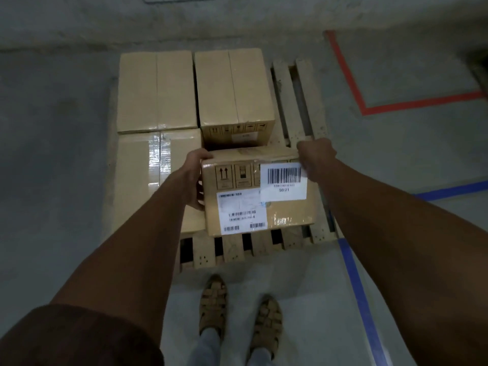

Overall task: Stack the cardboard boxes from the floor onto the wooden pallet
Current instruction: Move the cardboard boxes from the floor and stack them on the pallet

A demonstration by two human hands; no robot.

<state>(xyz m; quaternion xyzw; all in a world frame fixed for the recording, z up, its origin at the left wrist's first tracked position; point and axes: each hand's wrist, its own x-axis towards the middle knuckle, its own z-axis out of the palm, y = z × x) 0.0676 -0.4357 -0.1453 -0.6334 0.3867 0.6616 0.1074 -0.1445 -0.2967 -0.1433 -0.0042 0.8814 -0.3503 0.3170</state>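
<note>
Both hands grip the labelled cardboard box between them: the left hand wraps its left edge, the right hand curls over its far right corner. The box sits at the wooden pallet's near right part, its labelled face towards the person. Just beyond the hands stands another box, so the gap ahead looks narrow; two more boxes lie leftward.

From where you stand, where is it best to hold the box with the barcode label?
Hold the barcode box by its two short sides near the top, one from each side, as the left hand and right hand do: the boxes behind block its far side.
</note>
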